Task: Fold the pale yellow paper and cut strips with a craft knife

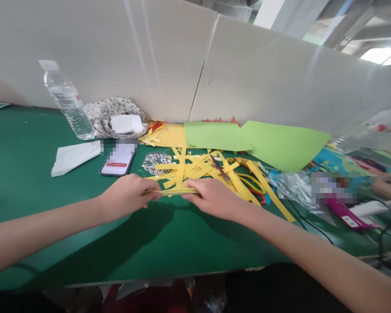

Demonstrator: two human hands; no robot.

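A narrow yellow paper strip (172,191) is stretched level between my two hands, just above the green table. My left hand (130,193) pinches one end of it, and my right hand (210,195) pinches the other. Right behind the hands lies a loose heap of yellow paper strips (195,167). A dark red pen (219,167) rests on that heap. Scissors with yellow and orange handles (252,184) are partly covered by strips on the right. A small clear beaded bundle (156,163) sits at the heap's left.
A water bottle (68,102), a spotted cloth (114,111), a white tissue (73,156) and a phone (119,158) are at the left. Green paper sheets (280,141) lean by the partition (263,78). A magenta power strip (348,215), cables and another person's hand (386,188) are at the right.
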